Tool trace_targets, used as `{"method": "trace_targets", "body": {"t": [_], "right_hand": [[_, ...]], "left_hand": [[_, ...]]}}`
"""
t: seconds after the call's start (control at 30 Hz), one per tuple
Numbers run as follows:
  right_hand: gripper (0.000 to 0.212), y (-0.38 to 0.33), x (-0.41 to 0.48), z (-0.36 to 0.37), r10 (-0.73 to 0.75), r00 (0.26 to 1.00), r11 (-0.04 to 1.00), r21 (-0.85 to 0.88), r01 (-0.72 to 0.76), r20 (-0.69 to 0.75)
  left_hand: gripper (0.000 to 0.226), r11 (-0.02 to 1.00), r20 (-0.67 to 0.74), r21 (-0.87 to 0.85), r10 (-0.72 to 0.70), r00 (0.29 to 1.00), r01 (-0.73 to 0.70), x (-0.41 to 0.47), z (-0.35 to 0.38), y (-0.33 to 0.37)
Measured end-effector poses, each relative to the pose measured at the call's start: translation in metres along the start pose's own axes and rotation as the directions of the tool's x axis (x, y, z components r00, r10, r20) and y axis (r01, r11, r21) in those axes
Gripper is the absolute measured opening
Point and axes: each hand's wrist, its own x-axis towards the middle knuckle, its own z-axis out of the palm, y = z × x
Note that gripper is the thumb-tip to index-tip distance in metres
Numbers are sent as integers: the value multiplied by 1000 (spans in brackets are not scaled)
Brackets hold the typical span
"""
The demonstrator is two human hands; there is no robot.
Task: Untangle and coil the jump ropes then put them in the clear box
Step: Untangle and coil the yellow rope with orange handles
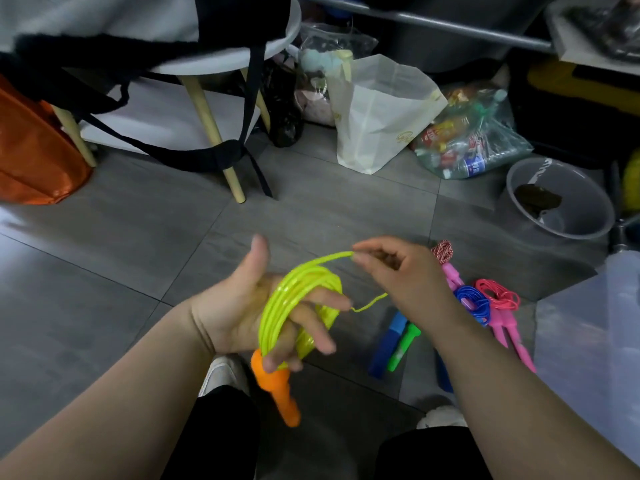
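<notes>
Left of the clear box (588,341), the left hand (235,313) acts as a spool, fingers (329,300) curled through the yellow-green jump rope (298,296) coil, while the right hand (398,271) pinches its free strand taut for winding.

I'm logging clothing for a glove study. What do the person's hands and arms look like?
The left hand and right hand are bare: no gloves, rings or watch visible. The left forearm and right forearm are uncovered, with no sleeve in view.
</notes>
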Motion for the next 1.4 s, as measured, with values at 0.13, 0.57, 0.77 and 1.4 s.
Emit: {"method": "trace_targets", "body": {"t": [0.13, 0.57, 0.77, 1.4], "right_hand": [[19, 5, -1, 8, 55, 990, 988, -151, -35, 130], [18, -7, -19, 25, 49, 866, 941, -313, 127, 497], [14, -18, -19, 16, -46, 905, 901, -374, 221, 422], [4, 5, 2, 0, -7, 1000, 1000, -19, 7, -2]], "left_hand": [[98, 900, 97, -354, 306, 947, -255, 2, -4, 10], [63, 845, -822, 168, 405, 401, -508, 6, -1, 18], [63, 986, -758, 165, 126, 640, 1, 15, 4, -4], [77, 982, -104, 62, -170, 980, 177, -2, -8, -4]]}}
